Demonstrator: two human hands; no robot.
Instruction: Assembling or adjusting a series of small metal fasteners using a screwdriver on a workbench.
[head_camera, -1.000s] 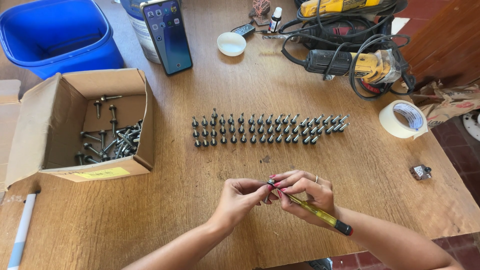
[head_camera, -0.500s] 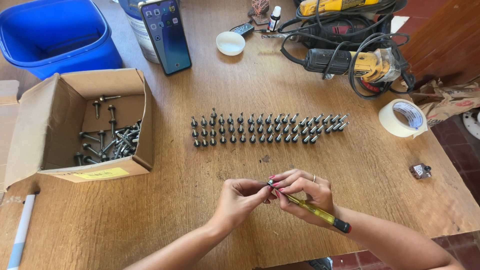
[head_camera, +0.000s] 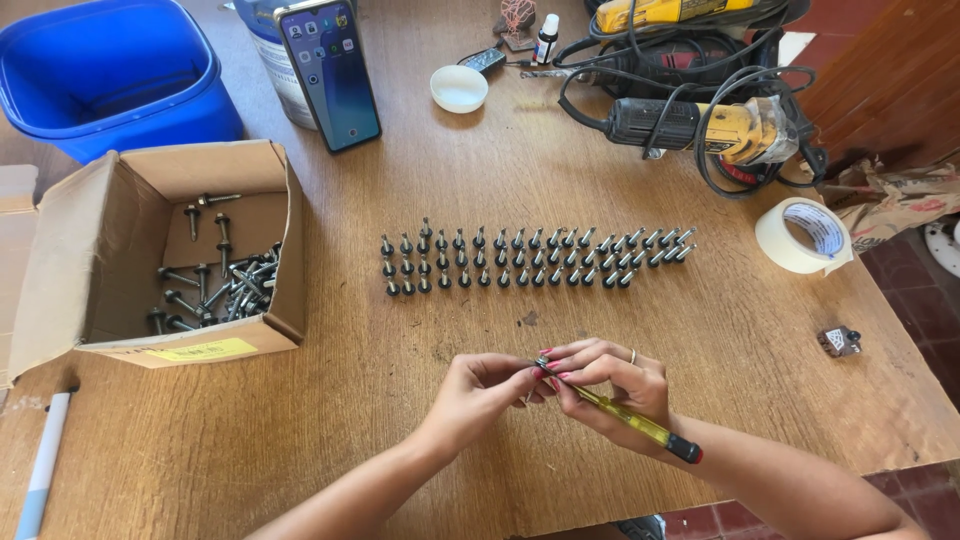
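My left hand and my right hand meet low over the wooden table. My right hand grips a yellow-handled screwdriver with a black end cap, its tip pointing left. A small dark screw is pinched at that tip by the fingertips of my left hand. Beyond the hands, several dark screws stand upright in three rows. An open cardboard box at the left lies on its side with several loose screws inside.
A blue plastic tub sits at the far left, a phone leaning on a container beside it. A white cap, power tools with coiled cords, a roll of tape and a pen surround the work area.
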